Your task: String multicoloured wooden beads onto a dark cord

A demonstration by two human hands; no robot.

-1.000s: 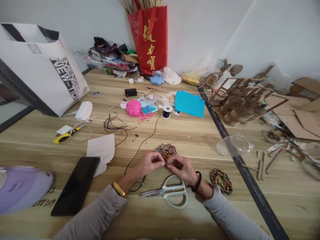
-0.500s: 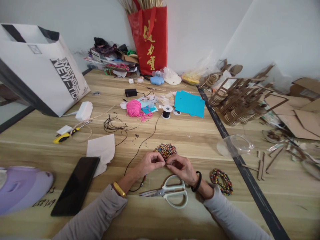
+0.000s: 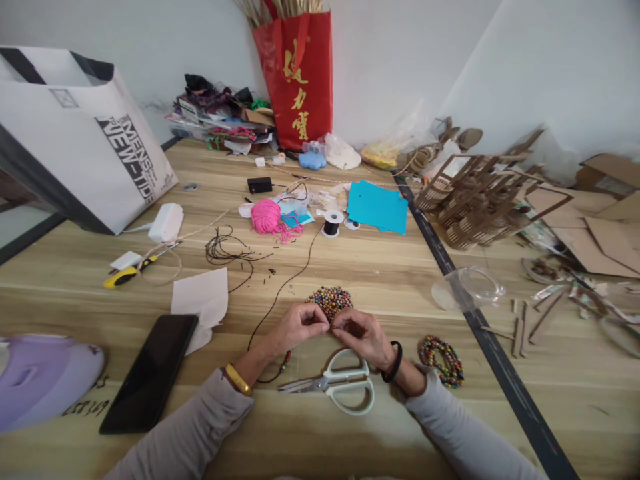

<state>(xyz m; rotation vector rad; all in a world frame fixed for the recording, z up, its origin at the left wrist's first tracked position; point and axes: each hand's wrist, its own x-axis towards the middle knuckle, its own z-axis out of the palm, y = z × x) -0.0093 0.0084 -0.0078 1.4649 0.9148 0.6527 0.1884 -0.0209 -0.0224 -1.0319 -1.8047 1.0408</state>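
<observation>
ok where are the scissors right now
In the head view the scissors lie flat on the table, just below both hands, between the wrists, with the beaded bracelet to their right.

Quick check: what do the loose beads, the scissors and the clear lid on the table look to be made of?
Loose beads: probably painted wood, matte and multicoloured. Scissors: shiny metal blades, pale smooth handles, likely plastic. Clear lid: thin see-through plastic, glossy rim.

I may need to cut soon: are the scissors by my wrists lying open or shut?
Shut. The scissors lie flat on the table, blades together in one narrow point, handles side by side.
</observation>
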